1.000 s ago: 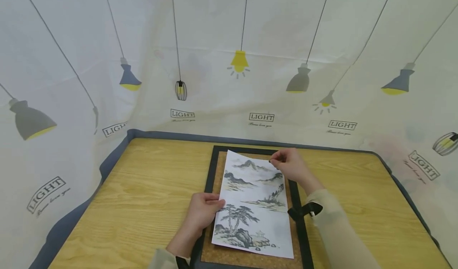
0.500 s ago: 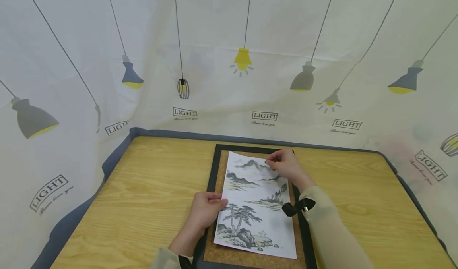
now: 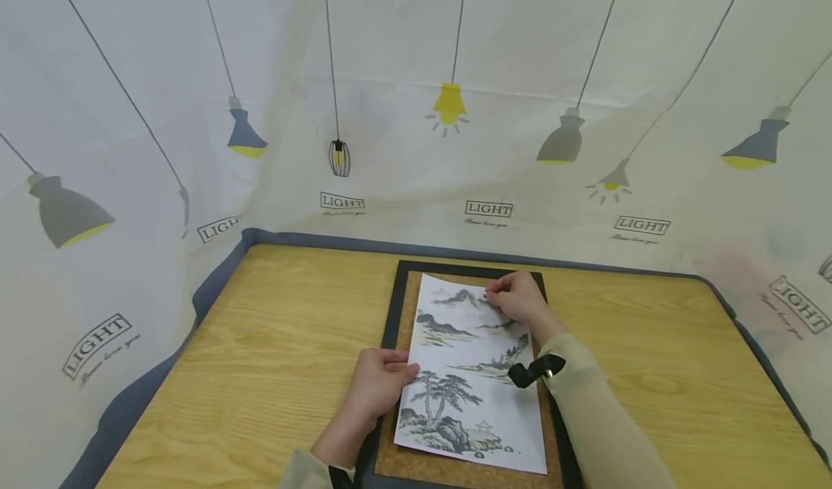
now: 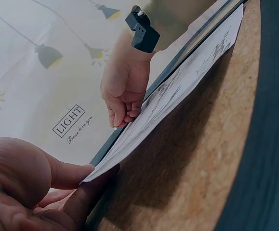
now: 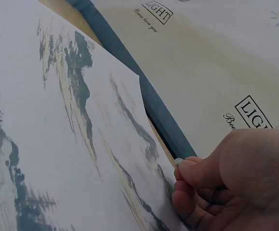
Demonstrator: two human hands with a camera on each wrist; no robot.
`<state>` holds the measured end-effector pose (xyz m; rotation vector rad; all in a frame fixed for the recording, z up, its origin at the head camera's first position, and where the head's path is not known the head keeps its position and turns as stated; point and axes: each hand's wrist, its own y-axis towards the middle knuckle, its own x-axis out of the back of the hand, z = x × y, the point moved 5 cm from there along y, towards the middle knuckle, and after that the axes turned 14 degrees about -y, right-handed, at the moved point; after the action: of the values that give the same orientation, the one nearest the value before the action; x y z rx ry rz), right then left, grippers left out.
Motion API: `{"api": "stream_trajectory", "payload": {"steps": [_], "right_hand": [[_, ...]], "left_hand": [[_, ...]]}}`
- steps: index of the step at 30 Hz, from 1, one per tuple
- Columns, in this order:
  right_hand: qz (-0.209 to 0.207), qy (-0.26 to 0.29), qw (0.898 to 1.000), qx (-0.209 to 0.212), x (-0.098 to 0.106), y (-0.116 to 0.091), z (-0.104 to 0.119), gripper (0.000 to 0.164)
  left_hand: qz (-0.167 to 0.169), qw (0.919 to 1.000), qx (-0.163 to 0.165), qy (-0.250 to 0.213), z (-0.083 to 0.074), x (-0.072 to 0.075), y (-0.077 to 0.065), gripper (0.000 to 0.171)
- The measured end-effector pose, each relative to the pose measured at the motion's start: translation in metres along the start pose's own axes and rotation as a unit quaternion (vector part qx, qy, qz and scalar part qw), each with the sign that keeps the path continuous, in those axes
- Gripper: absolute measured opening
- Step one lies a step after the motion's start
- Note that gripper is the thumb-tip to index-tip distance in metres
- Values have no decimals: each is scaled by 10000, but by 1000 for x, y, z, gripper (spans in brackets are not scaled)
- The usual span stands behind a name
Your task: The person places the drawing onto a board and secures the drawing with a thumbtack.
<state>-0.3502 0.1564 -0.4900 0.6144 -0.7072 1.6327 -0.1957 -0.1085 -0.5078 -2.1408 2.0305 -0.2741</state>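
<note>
A sheet of paper printed with an ink landscape lies over a cork board that has a black frame. At the sheet's left edge my left hand pinches the paper between thumb and fingers. In the left wrist view that edge stands raised off the cork, with shadow beneath. My right hand is over the sheet's upper edge, right of its middle. Its thumb and index finger pinch a small pale pushpin, of which only a translucent tip shows.
The board lies on a wooden table near its far edge. A pale cloth printed with hanging lamps rises behind and at both sides. A black wrist strap hangs over the paper's right side.
My right hand has moved left along the sheet's top edge, away from its upper right corner, still pinching the pushpin. The left hand keeps its hold on the paper. The head view has shifted slightly.
</note>
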Motion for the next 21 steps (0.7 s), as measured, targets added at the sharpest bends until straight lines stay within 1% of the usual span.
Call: {"api": "stream_trajectory", "payload": {"steps": [5,8,12,17,21], "right_hand": [[5,-277,9995,-127,-5,4,1,10],[52,-351,9992,-187,-5,6,2,10],[122,-441,9988,-175,-6,9,0,9],[111,-627,9980,-29,-9,11,2,9],[127,-769,9969,-100,-11,13,2,10]], "left_hand": [[-14,10000,-50,44,2,0,0,34],[-19,10000,-55,79,2,0,1,34],[25,9999,1,102,-1,0,0,34],[58,9999,54,127,-2,1,-1,35],[55,9999,45,139,-1,2,0,35]]}}
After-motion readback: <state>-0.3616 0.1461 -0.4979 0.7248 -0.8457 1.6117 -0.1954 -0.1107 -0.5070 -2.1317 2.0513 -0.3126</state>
